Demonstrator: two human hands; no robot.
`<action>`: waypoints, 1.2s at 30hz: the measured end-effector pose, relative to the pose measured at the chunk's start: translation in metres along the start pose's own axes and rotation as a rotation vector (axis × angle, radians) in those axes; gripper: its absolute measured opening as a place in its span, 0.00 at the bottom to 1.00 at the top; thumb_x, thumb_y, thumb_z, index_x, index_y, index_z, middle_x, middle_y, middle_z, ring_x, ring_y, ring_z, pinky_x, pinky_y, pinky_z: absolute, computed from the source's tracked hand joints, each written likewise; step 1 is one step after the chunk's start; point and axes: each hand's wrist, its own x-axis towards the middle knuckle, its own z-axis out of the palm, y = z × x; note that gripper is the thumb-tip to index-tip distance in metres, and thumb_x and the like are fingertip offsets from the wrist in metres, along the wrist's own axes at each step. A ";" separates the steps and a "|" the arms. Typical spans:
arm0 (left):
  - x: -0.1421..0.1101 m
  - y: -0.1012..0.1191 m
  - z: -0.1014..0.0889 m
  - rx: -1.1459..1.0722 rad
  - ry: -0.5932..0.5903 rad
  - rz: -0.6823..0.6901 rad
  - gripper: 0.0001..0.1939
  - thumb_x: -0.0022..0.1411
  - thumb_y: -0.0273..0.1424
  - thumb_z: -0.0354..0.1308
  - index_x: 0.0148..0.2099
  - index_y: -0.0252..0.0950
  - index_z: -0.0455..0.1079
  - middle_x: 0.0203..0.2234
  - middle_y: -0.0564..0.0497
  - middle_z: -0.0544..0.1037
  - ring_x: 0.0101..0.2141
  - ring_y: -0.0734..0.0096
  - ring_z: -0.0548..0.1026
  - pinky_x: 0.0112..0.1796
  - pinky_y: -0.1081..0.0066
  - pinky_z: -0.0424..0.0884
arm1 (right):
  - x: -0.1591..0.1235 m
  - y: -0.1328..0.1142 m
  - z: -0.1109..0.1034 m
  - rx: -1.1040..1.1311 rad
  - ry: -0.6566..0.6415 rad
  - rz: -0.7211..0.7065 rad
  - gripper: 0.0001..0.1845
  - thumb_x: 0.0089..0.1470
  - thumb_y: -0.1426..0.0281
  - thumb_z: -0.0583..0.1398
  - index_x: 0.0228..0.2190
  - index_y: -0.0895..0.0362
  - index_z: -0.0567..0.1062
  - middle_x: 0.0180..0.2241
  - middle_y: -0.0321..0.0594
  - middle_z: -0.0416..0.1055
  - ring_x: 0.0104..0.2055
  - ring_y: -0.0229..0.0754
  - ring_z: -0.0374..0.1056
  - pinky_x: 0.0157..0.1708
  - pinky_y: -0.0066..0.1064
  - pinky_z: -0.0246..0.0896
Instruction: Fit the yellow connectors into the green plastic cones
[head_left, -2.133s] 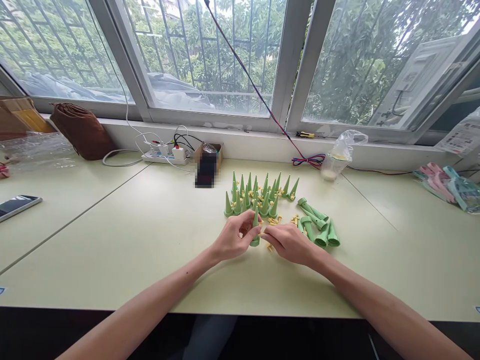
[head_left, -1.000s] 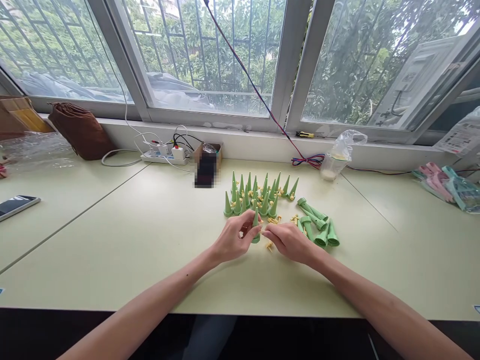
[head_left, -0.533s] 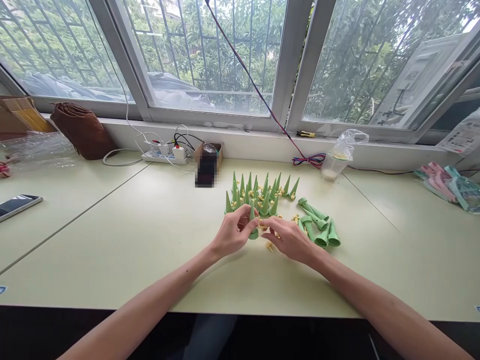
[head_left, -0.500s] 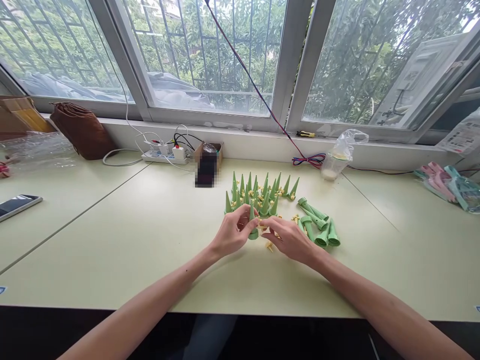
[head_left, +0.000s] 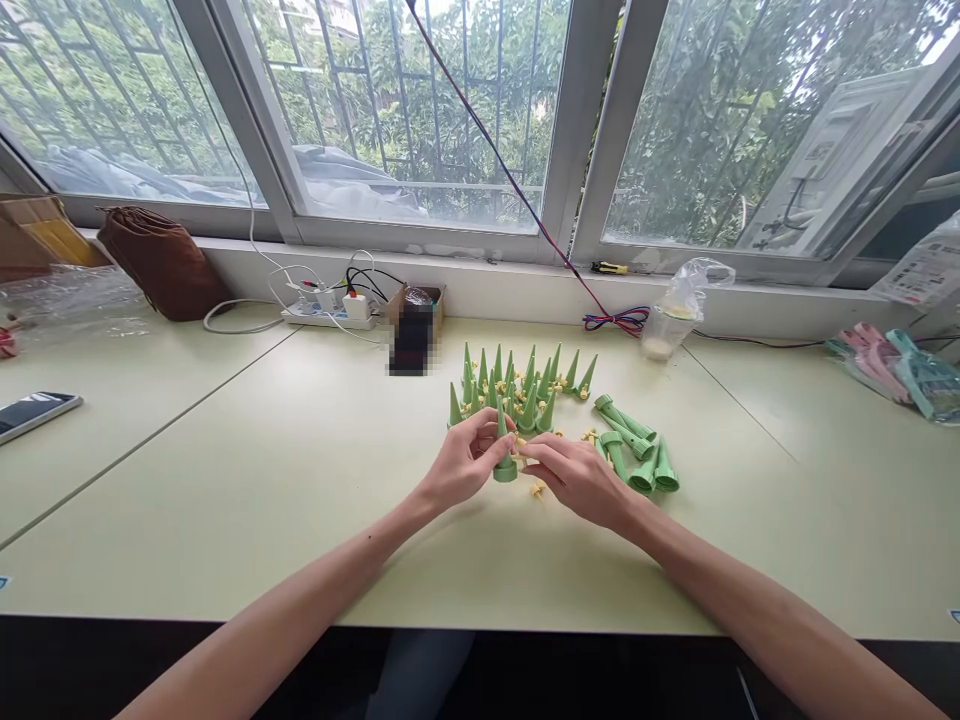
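Windows [head_left: 420, 110] back a pale green table [head_left: 225, 480]. Compared with a second ago, the green cone [head_left: 505, 469] sits slightly leftward, near upright, clamped in the fingers of my left hand [head_left: 463, 463]; fingertips of my right hand [head_left: 579, 478] pinch a yellow piece [head_left: 519, 447] beside it, bringing both parts close, though contact is too small to confirm. Standing cones [head_left: 529, 408] bound the far side, loose cones [head_left: 664, 470] the right; I have table extending leftward.
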 end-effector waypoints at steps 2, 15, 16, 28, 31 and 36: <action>0.000 0.000 0.000 -0.012 0.000 -0.001 0.13 0.67 0.40 0.57 0.43 0.34 0.65 0.24 0.56 0.65 0.24 0.78 0.62 0.24 0.77 0.60 | 0.000 0.000 0.000 -0.012 0.009 -0.010 0.06 0.67 0.71 0.54 0.44 0.56 0.71 0.39 0.44 0.76 0.35 0.39 0.74 0.32 0.28 0.67; -0.001 0.003 0.000 -0.046 -0.025 -0.041 0.13 0.68 0.40 0.56 0.43 0.34 0.64 0.24 0.58 0.64 0.17 0.86 0.55 0.17 0.80 0.54 | 0.000 -0.001 -0.002 -0.023 0.039 -0.032 0.06 0.67 0.71 0.55 0.44 0.57 0.71 0.37 0.44 0.77 0.34 0.40 0.74 0.29 0.27 0.65; -0.001 0.003 0.000 -0.046 -0.027 -0.045 0.13 0.68 0.40 0.56 0.43 0.34 0.64 0.24 0.58 0.64 0.17 0.86 0.55 0.17 0.80 0.54 | 0.000 -0.002 -0.002 -0.021 0.040 -0.032 0.06 0.67 0.71 0.55 0.44 0.57 0.71 0.37 0.44 0.77 0.33 0.40 0.74 0.29 0.27 0.65; -0.001 0.003 -0.001 -0.056 -0.033 -0.060 0.13 0.67 0.41 0.56 0.43 0.35 0.64 0.24 0.57 0.65 0.18 0.84 0.56 0.18 0.80 0.55 | 0.000 -0.001 -0.002 -0.015 0.042 -0.031 0.06 0.67 0.70 0.55 0.43 0.57 0.71 0.35 0.43 0.77 0.32 0.39 0.73 0.29 0.27 0.64; -0.002 0.002 -0.001 -0.049 -0.035 -0.058 0.13 0.67 0.41 0.56 0.43 0.35 0.64 0.24 0.57 0.65 0.18 0.84 0.57 0.18 0.80 0.55 | -0.001 -0.001 -0.002 -0.014 0.037 -0.027 0.07 0.67 0.68 0.55 0.43 0.57 0.71 0.34 0.43 0.76 0.31 0.39 0.73 0.28 0.27 0.63; -0.002 0.002 -0.001 -0.035 -0.036 -0.053 0.14 0.67 0.41 0.56 0.44 0.35 0.64 0.25 0.57 0.65 0.18 0.83 0.57 0.18 0.79 0.56 | -0.001 0.000 -0.001 -0.003 0.030 -0.018 0.07 0.67 0.68 0.55 0.43 0.57 0.71 0.32 0.41 0.75 0.30 0.38 0.71 0.28 0.27 0.62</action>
